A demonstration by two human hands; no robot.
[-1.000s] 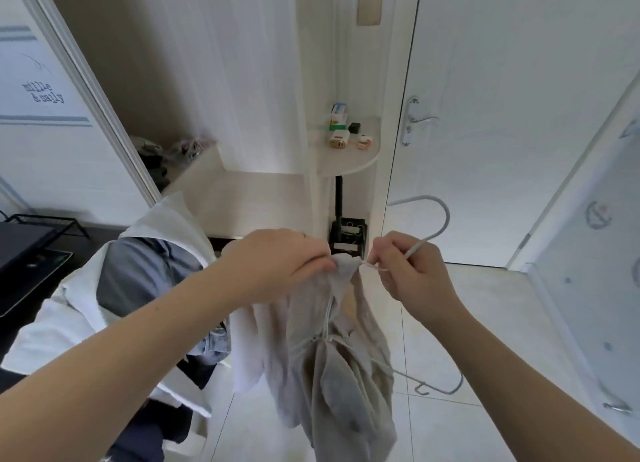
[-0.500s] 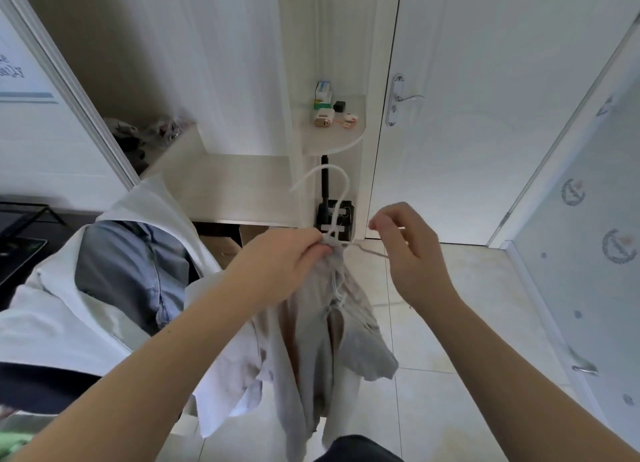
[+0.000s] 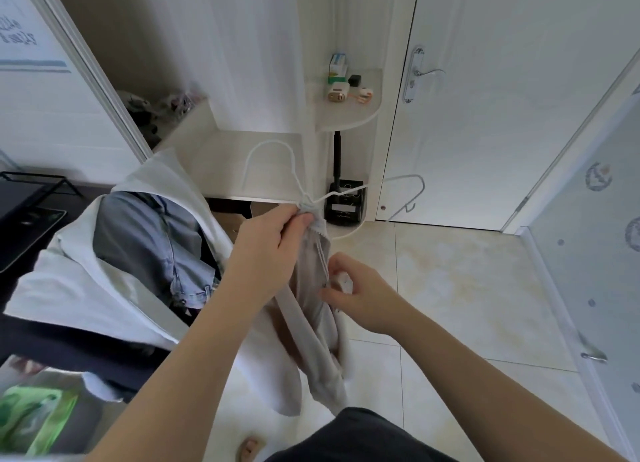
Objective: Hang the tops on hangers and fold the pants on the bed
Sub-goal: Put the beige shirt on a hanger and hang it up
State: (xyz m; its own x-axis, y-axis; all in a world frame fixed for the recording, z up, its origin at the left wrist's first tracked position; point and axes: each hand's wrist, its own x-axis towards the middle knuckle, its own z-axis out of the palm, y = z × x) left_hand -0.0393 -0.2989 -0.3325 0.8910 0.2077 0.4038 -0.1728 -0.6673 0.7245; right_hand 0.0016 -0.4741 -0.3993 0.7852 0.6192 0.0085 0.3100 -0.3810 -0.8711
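Note:
A light grey zip-up top (image 3: 313,326) hangs in front of me from a white wire hanger (image 3: 349,193), whose hook curves up to the left and whose right arm sticks out bare. My left hand (image 3: 273,245) pinches the top's collar together with the hanger's neck. Lower down, my right hand (image 3: 356,293) pinches the top's front edge near the zip, fingers curled on the fabric.
To the left lies a pile of clothes: a white garment (image 3: 86,281) and a blue denim piece (image 3: 152,240). A white wardrobe (image 3: 249,63), its corner shelf (image 3: 349,115) with small items, and a white door (image 3: 502,98) stand ahead. The floor is tiled.
My right hand left the hanger and dropped down to the top's front near the zip. The hanger's right arm now sticks out bare. The left hand keeps its pinch on the collar.

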